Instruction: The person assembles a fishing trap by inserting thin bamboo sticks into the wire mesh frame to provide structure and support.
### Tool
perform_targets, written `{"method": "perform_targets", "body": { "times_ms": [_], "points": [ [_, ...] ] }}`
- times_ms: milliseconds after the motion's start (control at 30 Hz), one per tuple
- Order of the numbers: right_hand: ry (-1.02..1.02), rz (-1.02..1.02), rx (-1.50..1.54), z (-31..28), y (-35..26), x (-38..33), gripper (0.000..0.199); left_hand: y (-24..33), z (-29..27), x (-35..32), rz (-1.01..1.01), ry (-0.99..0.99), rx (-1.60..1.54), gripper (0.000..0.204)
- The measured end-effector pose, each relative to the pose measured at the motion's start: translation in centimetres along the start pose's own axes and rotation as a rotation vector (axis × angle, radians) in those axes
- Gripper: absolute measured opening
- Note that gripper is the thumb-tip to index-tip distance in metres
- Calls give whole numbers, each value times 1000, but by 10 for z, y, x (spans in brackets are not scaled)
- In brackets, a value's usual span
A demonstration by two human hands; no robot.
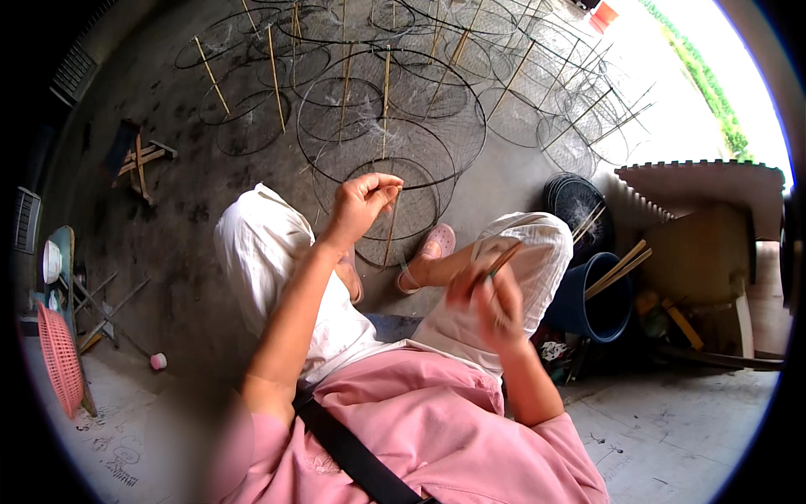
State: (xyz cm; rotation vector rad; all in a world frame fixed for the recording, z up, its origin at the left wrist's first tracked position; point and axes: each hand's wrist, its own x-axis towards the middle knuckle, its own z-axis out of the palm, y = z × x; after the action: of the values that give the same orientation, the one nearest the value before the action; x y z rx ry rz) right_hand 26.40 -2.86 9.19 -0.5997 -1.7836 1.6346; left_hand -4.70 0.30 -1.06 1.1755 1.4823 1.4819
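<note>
In front of my knees stands a round net cage (457,172) of black wire hoops and fine mesh, with thin bamboo sticks between the hoops. My left hand (363,206) is closed in a pinch at the hoop's near rim, at the upper end of a short bamboo stick (390,228). Above my right thigh, my right hand (491,304) is closed around a thin brown tool (505,257). Motion blurs that hand, and the tool's exact kind cannot be made out. The two hands are apart.
Many similar net cages (395,88) spread over the far floor. To my right are a blue bucket (598,326) with bamboo sticks, a stack of black hoops (579,202) and a cardboard box (697,252). A pink basket (60,359) and a small wooden stool (138,164) stand left.
</note>
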Motion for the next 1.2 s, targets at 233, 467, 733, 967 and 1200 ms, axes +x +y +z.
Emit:
{"method": "perform_targets", "body": {
  "times_ms": [233, 467, 733, 967, 1200],
  "points": [
    [-59, 390, -434, 10, 89, 41, 21, -6, 6, -16, 109, -46, 134, 10],
    [-169, 513, -197, 27, 129, 74, 19, -11, 12, -9, -9, -21, 160, 11],
    [435, 103, -178, 17, 115, 114, 23, -4, 10, -19, 17, -86, 189, 39],
    [619, 82, 248, -9, 78, 166, 20, 4, 15, -26, 234, 13, 394, 54],
    [359, -98, -757, -17, 135, 67, 21, 1, 17, -22, 194, -46, 365, 55]
  ]
}}
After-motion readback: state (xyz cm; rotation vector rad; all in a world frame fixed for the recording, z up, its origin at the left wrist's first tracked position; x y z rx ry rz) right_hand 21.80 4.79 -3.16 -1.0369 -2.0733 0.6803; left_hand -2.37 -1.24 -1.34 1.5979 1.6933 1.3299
